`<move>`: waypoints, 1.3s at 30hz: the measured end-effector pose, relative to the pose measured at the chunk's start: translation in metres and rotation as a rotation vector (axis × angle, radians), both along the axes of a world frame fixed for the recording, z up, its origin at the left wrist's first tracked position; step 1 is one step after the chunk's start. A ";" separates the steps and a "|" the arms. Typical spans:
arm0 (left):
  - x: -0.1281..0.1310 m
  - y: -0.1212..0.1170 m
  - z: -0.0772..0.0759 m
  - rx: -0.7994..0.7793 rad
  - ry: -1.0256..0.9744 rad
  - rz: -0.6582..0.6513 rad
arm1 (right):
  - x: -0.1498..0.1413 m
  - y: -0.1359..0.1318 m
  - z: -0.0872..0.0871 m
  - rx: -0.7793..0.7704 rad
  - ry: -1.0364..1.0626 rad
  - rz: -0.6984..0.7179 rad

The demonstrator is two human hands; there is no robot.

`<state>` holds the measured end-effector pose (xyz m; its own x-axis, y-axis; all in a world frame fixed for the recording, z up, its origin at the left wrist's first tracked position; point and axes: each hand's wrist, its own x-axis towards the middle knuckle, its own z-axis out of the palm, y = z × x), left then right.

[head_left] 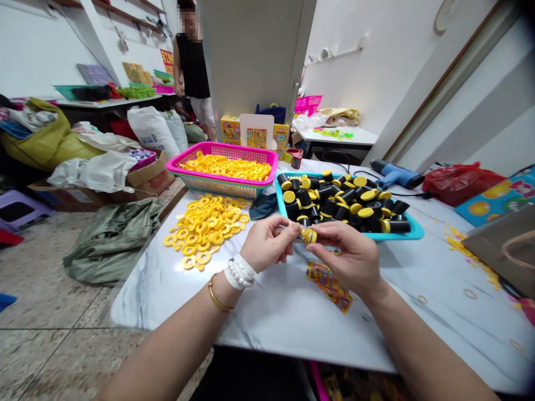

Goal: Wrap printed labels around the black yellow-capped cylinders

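Between my two hands, above the table, is a small yellow-banded cylinder (309, 235), partly covered by fingers. My right hand (351, 253) grips it from the right between thumb and fingers. My left hand (273, 240), with a white band and beads at the wrist, pinches at its left end. Under my right hand a colourful printed sticker sheet (330, 287) lies on the white marbled table (276, 312). Just beyond my hands stands a turquoise basket (412, 233) full of black cylinders with yellow caps (365, 213).
Left of my hands lies a pile of yellow ring-shaped pieces (209, 225). Behind it stands a pink basket (221, 146) of similar pieces. A blue heat gun (397, 174), a red bag (460, 184) and printed boxes (232, 129) are farther back. A person (194, 69) stands beyond the table.
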<state>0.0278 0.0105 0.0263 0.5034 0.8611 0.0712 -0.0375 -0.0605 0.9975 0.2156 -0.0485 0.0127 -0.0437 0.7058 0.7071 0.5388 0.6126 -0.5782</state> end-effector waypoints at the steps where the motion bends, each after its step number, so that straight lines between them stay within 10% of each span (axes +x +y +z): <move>1: 0.000 -0.001 0.000 0.003 0.055 0.021 | -0.002 -0.001 0.000 0.062 -0.061 -0.005; 8: 0.003 -0.002 -0.005 -0.032 0.045 -0.014 | -0.003 -0.002 0.003 0.159 -0.174 0.004; 18: 0.005 -0.006 -0.005 0.197 -0.251 -0.125 | -0.009 0.003 0.006 -0.534 0.602 0.110; 26: 0.002 0.003 -0.006 0.012 -0.117 -0.025 | -0.008 0.005 -0.002 -0.213 0.356 0.089; 31: 0.002 0.002 -0.001 0.126 -0.148 -0.056 | -0.010 0.003 0.002 -0.386 0.474 0.050; 39: 0.002 -0.001 -0.008 -0.248 -0.217 -0.258 | -0.001 0.001 0.022 -0.686 0.655 0.293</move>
<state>0.0297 0.0099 0.0182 0.7008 0.7133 0.0055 -0.2312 0.2198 0.9478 0.2142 -0.0472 0.0347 -0.0284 0.9950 0.0960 -0.1334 0.0914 -0.9868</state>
